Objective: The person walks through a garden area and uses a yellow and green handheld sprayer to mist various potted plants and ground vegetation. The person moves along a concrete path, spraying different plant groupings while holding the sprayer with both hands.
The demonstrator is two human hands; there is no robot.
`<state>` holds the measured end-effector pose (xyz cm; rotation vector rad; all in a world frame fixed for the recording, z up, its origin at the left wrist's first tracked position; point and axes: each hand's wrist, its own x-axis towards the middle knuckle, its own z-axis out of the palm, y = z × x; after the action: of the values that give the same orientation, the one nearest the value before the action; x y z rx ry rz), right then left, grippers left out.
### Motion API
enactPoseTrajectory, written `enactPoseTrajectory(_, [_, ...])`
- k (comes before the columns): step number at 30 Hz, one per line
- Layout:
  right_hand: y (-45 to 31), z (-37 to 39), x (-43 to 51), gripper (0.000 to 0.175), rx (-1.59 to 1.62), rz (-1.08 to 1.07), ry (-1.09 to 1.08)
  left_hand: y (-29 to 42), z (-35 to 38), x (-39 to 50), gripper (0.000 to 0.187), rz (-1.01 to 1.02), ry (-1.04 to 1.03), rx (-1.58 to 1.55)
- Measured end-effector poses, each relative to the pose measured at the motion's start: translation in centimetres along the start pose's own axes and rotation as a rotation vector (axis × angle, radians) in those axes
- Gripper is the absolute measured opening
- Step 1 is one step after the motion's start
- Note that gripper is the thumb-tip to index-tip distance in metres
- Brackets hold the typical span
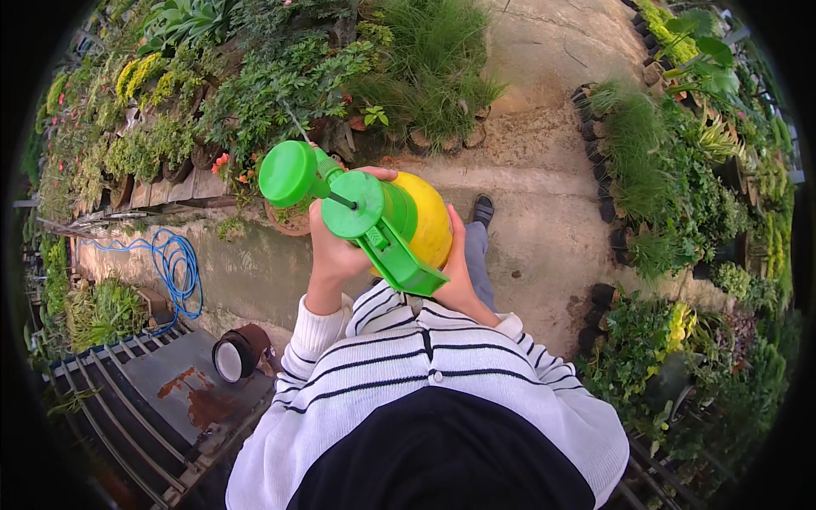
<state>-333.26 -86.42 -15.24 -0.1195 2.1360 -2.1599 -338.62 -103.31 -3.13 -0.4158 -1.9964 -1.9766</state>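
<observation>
A pump pressure sprayer with a yellow tank point(433, 213) and a green head point(357, 204) is tilted in front of my body, its top toward the upper left. My left hand point(338, 248) grips it just below the head, with fingertips showing on the far side. Against the right side of the tank, my right hand point(460, 271) supports it, partly behind the green handle point(405, 264). The round pump knob point(288, 173) stands out on a dark rod. Beside it the nozzle point(329, 167) points at leafy plants point(287, 83), and a thin pale streak extends from it.
Potted grasses point(433, 64) and flowering plants border the concrete path point(535, 255) ahead. More pots point(602, 185) line the right side. At left lie a coiled blue hose point(175, 268), a metal rack point(121, 414) with a rusty sheet, and a brown pot point(245, 347).
</observation>
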Motion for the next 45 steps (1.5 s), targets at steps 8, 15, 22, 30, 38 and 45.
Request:
enactPoseTrajectory(8, [-2.7,-12.8,13.6,0.125,-0.001,0.014,-0.265,-2.7,10.4,10.7,0.046,-0.003,0.16,0.188])
enactPoseTrajectory(15, [-7.3,-20.4,21.9,0.124,0.074,0.037,-0.398,-3.0,17.5,19.8,0.044,-0.13,0.191,0.332])
enactPoseTrajectory(22, [-3.6,-23.1,29.2,0.122,0.121,0.23,-0.384,-6.4,19.6,27.9,0.046,-0.227,0.263,0.315])
enactPoseTrajectory(30, [-4.0,-24.4,39.9,0.12,0.043,0.158,-0.379,-11.7,18.9,36.5,0.047,-0.173,0.371,0.279])
enactPoseTrajectory(38, [-2.2,-24.7,45.4,0.111,-0.061,0.293,-0.432,-14.8,18.3,40.6,0.048,-0.132,0.434,0.278])
enactPoseTrajectory(45, [-2.6,-25.3,48.3,0.113,-0.085,0.216,-0.459,-15.6,17.5,42.0,0.049,-0.131,0.488,0.288])
